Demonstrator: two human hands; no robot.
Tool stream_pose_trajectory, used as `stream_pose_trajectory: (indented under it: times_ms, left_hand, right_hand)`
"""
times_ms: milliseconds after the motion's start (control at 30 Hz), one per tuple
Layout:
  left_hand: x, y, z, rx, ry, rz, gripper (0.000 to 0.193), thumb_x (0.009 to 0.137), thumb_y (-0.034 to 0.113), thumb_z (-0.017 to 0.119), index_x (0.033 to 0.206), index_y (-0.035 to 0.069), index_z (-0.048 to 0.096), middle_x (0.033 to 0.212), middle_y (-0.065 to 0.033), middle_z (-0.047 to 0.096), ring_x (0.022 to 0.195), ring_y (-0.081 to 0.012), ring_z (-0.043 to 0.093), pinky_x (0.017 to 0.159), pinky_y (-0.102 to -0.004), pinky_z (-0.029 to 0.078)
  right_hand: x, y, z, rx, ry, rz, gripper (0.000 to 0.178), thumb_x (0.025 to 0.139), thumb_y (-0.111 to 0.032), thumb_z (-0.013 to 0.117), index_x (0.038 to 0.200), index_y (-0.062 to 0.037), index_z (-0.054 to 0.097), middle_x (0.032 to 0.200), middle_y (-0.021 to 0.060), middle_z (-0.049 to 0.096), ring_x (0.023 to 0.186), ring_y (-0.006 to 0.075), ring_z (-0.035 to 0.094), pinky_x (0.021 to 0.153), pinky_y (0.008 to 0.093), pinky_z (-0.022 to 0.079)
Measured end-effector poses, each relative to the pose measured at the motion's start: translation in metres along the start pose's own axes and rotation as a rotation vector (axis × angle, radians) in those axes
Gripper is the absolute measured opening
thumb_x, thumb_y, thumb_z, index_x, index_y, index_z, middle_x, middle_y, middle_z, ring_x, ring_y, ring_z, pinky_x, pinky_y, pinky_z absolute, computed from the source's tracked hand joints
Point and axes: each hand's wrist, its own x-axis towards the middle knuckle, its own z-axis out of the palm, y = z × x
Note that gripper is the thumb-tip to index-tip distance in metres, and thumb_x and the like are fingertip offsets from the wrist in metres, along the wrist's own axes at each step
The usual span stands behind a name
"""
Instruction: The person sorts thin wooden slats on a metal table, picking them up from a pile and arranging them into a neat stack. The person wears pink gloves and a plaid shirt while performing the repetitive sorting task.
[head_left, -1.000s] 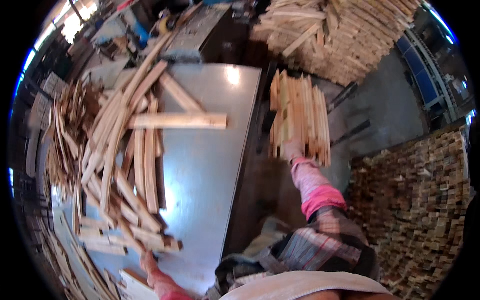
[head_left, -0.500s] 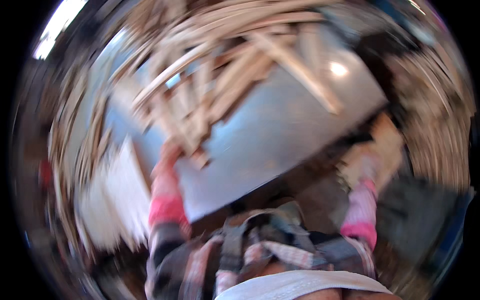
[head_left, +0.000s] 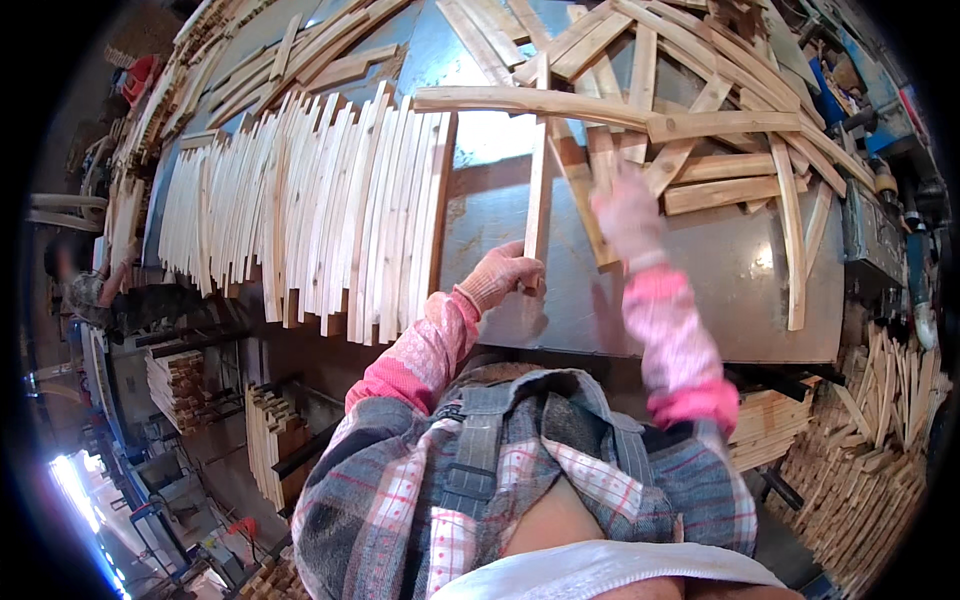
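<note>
My left hand (head_left: 505, 275), in a light glove with a pink sleeve, is closed round the near end of a narrow wooden strip (head_left: 537, 205). That strip points away from me over the metal tabletop (head_left: 495, 215). Its far part passes by a long strip (head_left: 530, 101) lying crosswise. My right hand (head_left: 630, 212), smeared by motion, is over the near side of a loose pile of wooden strips (head_left: 690, 160). Its fingers are too blurred to show whether they grip one. Left of my left hand, a row of pale strips (head_left: 330, 205) lies side by side.
More loose strips (head_left: 325, 50) lie at the far left of the table. Stacked wood (head_left: 280, 440) stands below its near edge, and a large stack (head_left: 860, 470) rises at the right. Another person (head_left: 90, 285) is at the far left. Tools (head_left: 915, 250) line the right side.
The whole view has swung round, with the table now squarely ahead. My right hand has come up from beside the table to the loose pile. My left hand now shows a strip in it.
</note>
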Motion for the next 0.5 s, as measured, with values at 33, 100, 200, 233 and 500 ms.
stream_pose_trajectory:
  times_ms: [33,100,200,233,500]
  left_hand:
    - [-0.007,-0.007,-0.008,0.008,0.008,0.006,0.033,0.087,0.012,0.066,0.117,-0.001,0.065,0.099,-0.0092,0.068,0.088,-0.0193,0.067,0.076,-0.0355,0.059]
    - [-0.022,-0.009,-0.018,0.006,-0.007,0.000,0.034,0.086,0.014,0.066,0.117,-0.001,0.066,0.099,-0.0085,0.068,0.087,-0.0191,0.067,0.075,-0.0351,0.059]
    - [-0.039,-0.007,-0.029,-0.075,-0.101,-0.010,0.035,0.089,0.019,0.069,0.118,-0.001,0.066,0.096,-0.0064,0.070,0.082,-0.0149,0.067,0.068,-0.0303,0.057]
    - [-0.050,-0.007,-0.037,-0.115,-0.114,-0.016,0.035,0.089,0.018,0.069,0.118,-0.001,0.066,0.097,-0.0067,0.070,0.084,-0.0155,0.067,0.069,-0.0309,0.058]
    - [-0.097,-0.013,-0.081,-0.315,-0.165,-0.062,0.042,0.088,0.009,0.063,0.127,-0.004,0.059,0.105,-0.0100,0.067,0.091,-0.0188,0.067,0.076,-0.0322,0.058]
  right_hand:
    - [0.031,-0.010,0.001,-0.074,0.042,-0.033,0.075,0.089,-0.026,0.071,0.154,-0.0070,0.039,0.136,0.0186,0.060,0.126,0.0372,0.057,0.105,0.0468,0.047]
    - [0.090,-0.023,0.000,-0.264,-0.001,-0.050,0.074,0.089,-0.026,0.070,0.153,-0.0092,0.039,0.140,0.0181,0.057,0.128,0.0361,0.056,0.106,0.0457,0.047]
    - [0.149,-0.020,0.021,-0.514,-0.231,0.066,0.068,0.089,-0.026,0.069,0.150,-0.0129,0.043,0.146,0.0167,0.054,0.131,0.0356,0.055,0.106,0.0456,0.047]
    - [0.156,-0.029,0.034,-0.568,-0.313,0.097,0.065,0.089,-0.025,0.069,0.149,-0.0148,0.045,0.146,0.0158,0.054,0.132,0.0352,0.055,0.106,0.0456,0.047]
    - [0.158,-0.071,0.005,-0.455,-0.235,-0.080,0.035,0.097,-0.031,0.062,0.125,-0.0111,0.067,0.115,0.0183,0.071,0.114,0.0391,0.065,0.097,0.0478,0.051]
